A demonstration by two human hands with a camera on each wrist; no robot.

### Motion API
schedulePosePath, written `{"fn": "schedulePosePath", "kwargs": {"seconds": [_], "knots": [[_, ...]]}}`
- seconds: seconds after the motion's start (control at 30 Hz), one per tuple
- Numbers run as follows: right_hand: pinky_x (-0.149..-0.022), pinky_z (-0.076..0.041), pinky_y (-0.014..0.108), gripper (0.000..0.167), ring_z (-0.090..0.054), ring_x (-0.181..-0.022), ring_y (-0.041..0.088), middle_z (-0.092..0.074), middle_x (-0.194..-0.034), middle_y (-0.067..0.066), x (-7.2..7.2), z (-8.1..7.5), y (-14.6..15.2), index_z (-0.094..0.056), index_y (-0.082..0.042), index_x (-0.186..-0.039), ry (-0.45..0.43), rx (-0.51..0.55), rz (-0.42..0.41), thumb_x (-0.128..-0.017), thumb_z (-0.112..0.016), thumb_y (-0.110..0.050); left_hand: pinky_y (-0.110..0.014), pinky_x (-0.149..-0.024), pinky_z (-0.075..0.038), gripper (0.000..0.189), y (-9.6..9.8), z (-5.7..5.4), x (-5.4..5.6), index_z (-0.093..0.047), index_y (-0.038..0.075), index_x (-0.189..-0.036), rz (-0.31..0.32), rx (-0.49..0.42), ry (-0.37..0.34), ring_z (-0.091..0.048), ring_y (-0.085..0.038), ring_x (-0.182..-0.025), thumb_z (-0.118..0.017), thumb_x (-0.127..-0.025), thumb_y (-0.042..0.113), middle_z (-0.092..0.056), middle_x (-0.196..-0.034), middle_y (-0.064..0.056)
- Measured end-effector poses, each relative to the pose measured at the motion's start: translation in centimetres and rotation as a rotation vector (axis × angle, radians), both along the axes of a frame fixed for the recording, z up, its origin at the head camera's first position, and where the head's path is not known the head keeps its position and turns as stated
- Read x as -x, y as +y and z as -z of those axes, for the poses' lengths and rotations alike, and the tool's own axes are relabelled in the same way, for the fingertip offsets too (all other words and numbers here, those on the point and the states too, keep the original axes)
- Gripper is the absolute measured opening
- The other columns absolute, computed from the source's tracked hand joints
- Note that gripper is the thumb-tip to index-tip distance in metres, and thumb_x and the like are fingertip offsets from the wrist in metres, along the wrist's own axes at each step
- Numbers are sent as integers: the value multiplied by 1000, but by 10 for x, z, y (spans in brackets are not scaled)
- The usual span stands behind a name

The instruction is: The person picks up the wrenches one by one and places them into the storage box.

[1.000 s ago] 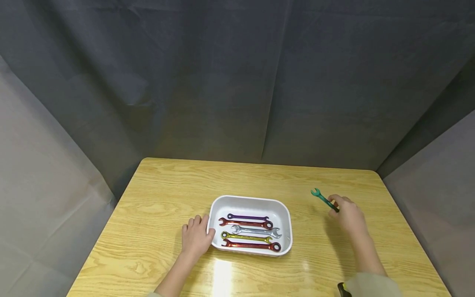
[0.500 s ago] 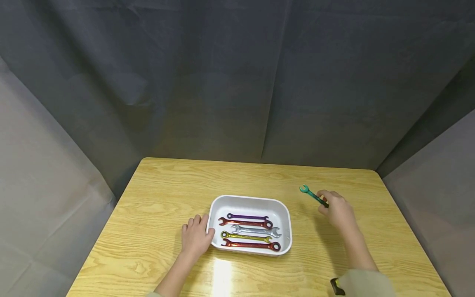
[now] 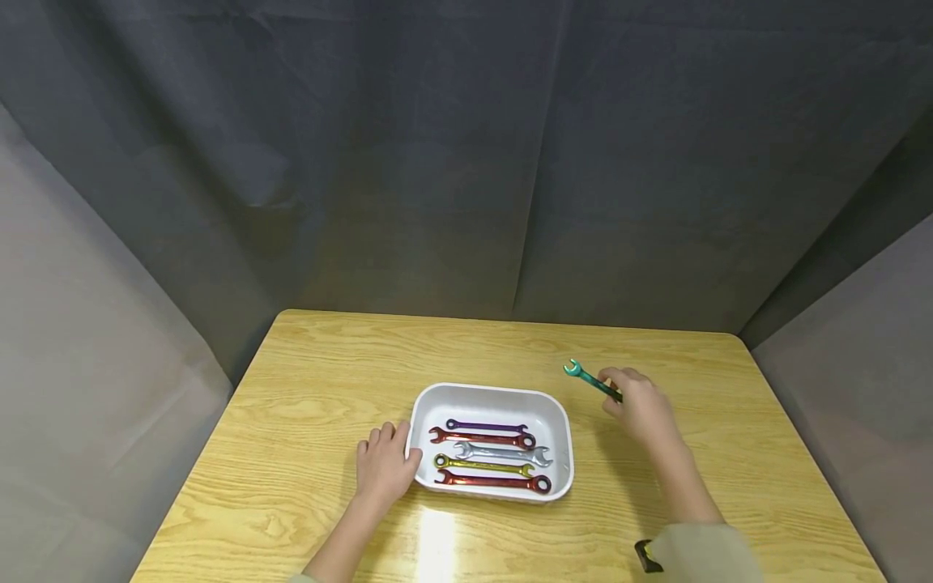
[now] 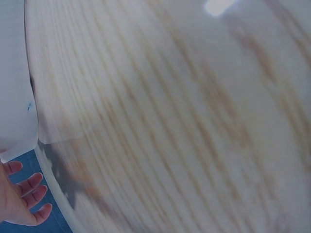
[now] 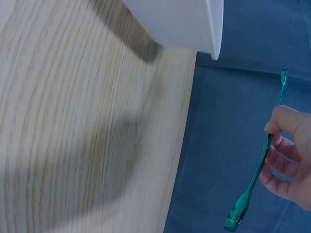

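Observation:
My right hand pinches a green wrench between thumb and fingers, above the table to the right of a white tray. In the right wrist view the green wrench slants across the fingers, both ends free. My left hand rests at the tray's left side, thumb over the rim and the other fingers along the outside. Inside the tray lie a purple wrench, a silver wrench, a yellow wrench and two red wrenches, the lower one nearest the front wall.
The wooden table carries the tray near its middle. A grey curtain hangs behind the far edge, with lighter panels at both sides. A black and yellow object shows beside the right sleeve.
My right hand has moved left toward the tray, carrying the green wrench with it. The left hand, the tray and the wrenches inside have stayed in place.

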State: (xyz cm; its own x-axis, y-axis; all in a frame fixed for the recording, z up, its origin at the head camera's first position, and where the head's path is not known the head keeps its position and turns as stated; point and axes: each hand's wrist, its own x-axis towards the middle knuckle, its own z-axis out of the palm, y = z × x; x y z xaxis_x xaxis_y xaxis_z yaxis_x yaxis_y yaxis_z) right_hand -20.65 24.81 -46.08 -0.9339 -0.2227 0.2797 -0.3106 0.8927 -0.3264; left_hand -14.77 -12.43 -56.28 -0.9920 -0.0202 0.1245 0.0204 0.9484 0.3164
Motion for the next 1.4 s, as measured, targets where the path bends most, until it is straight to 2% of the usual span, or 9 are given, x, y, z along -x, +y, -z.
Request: {"fn": "schedulePosePath", "kwargs": {"seconds": [0.5,0.93,1.4], "knots": [[-56,-48,42,31,-59,-72,26,-62,-88,13,1,-2,-29,-63,-7,-98,46,9,-75,-69,-69,1,-43,-77,-34,43,1,-1,-2,-52,14,-120,5,-1,-6,-46,-26,-90,-51,-82,35,-52,-98,-8],[-64,-49,44,31,-60,-80,28,-62,-89,9,0,-3,-60,-64,-11,-99,8,-36,-114,-70,-72,-4,-44,-77,-34,44,1,0,-2,-52,15,-121,4,-4,-3,-46,-26,-91,-51,-82,35,-53,-99,-8],[-64,-51,40,32,-61,-82,25,-63,-91,6,3,3,-83,-65,-13,-100,55,-78,-194,-69,-73,-5,-44,-77,-34,43,1,0,-2,-52,14,-120,5,-9,-6,-46,-26,-90,-51,-82,34,-52,-99,-9]]}}
